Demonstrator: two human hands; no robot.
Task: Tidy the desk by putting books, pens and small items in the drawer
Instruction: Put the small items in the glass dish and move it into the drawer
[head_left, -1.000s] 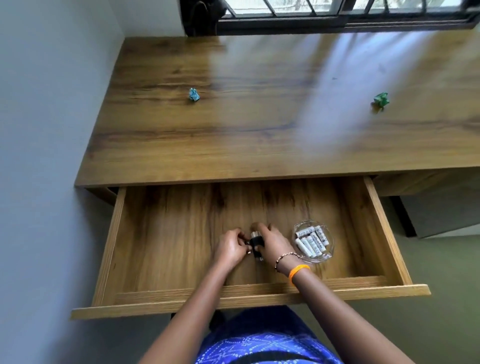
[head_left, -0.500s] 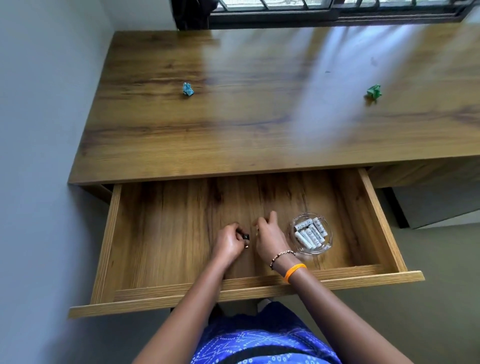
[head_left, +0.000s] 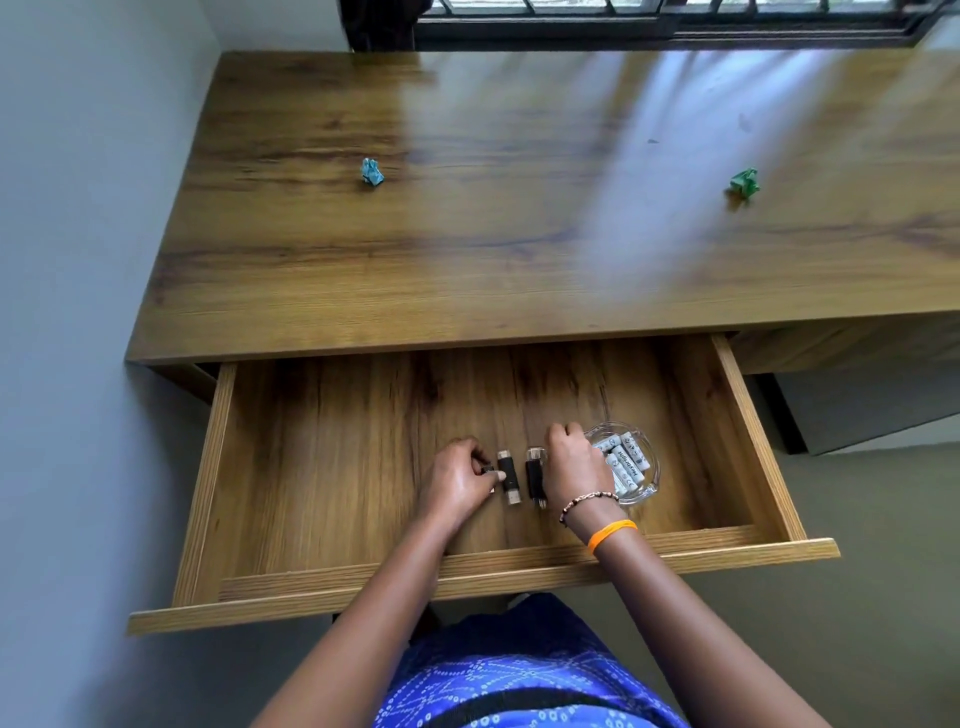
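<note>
Inside the open wooden drawer (head_left: 218, 467), the left hand (head_left: 457, 480), fingers curled, pinches the left of two small black cylindrical adapters with silver ends (head_left: 507, 475). The right hand (head_left: 574, 467), fingers bent, rests on the second black adapter (head_left: 535, 475), lying parallel just beside the first. A clear glass dish of white batteries (head_left: 631, 462) sits just right of that hand. On the wooden desk (head_left: 519, 234), a crumpled blue paper (head_left: 372, 172) and a crumpled green paper (head_left: 744, 182) lie well apart.
</note>
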